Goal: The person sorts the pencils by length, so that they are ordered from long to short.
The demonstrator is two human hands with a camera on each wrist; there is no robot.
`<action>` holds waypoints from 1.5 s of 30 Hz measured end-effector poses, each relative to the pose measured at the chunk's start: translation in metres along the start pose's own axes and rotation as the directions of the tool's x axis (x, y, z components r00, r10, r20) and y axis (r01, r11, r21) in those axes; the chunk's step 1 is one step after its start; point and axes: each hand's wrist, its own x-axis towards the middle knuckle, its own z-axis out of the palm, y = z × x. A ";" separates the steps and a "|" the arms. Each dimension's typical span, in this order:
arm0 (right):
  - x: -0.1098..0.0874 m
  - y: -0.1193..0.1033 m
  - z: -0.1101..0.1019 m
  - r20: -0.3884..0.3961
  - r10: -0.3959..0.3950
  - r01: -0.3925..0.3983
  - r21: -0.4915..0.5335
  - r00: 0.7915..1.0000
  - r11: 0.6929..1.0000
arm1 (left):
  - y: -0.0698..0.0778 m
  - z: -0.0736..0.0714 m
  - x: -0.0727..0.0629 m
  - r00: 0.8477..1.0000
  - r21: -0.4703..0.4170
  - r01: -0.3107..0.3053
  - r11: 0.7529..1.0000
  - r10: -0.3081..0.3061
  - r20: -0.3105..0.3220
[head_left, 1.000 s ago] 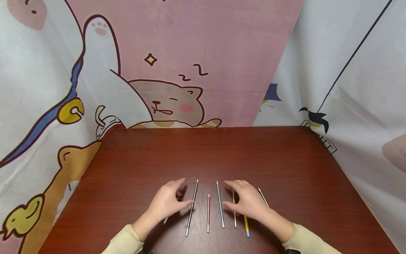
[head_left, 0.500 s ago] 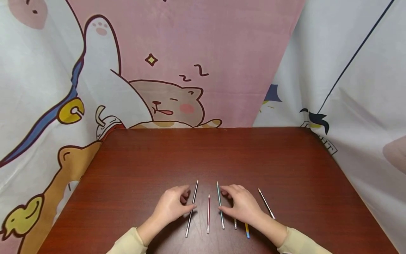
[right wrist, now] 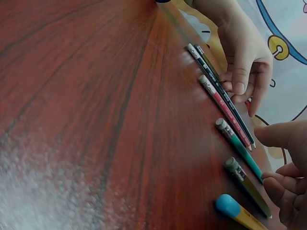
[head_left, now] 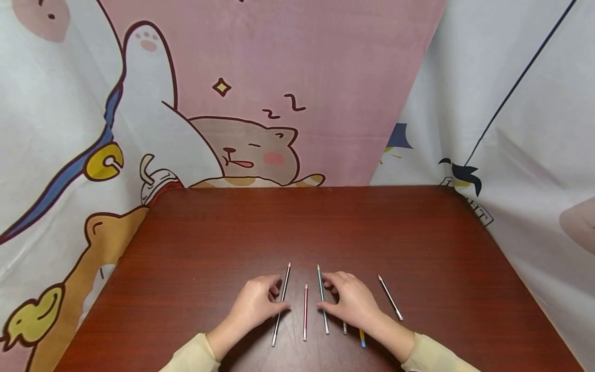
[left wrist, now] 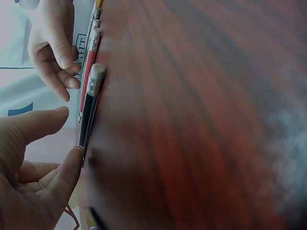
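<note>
My left hand hovers over a black pencil, its fingers loosely curved and the thumb crossing the pencil in the head view. In the left wrist view a fingertip lies right by that pencil's far end, with thumb and fingers apart. My right hand is likewise loosely curved, beside a green pencil; its fingers come close to the pencil's tip in the right wrist view. Between the hands lies a dark red pencil. Neither hand grips anything.
Under the right hand show the ends of a gold-brown pencil and a yellow pencil with a blue end. A dark pencil lies further right. An olive pencil lies beside the black one. Printed cloth hangs behind the wooden table.
Both hands have moved inward, toward each other, and their fingers have curled in more. The dark pencil at the right has come into full view. The pencils have stayed put.
</note>
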 end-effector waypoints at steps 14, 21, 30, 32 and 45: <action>-0.003 0.001 0.010 -0.045 0.019 -0.022 -0.069 0.999 0.997 | 0.000 0.004 0.002 1.000 -0.009 -0.002 1.000 0.002 -0.010; -0.004 0.000 0.013 -0.050 0.054 -0.059 -0.103 0.997 0.993 | -0.002 0.007 0.003 1.000 0.022 0.000 1.000 0.000 -0.031; -0.004 0.000 0.016 -0.035 0.061 -0.065 -0.144 0.998 0.987 | -0.002 0.009 0.003 0.999 0.017 0.034 0.999 -0.034 0.006; -0.003 0.000 0.017 -0.040 0.056 -0.061 -0.150 0.998 0.987 | -0.002 0.009 0.003 0.999 0.012 0.042 0.999 -0.042 0.015; 0.000 0.001 0.019 -0.087 0.022 -0.036 -0.159 0.996 0.987 | -0.004 0.010 0.006 0.999 0.019 0.035 0.999 -0.035 0.004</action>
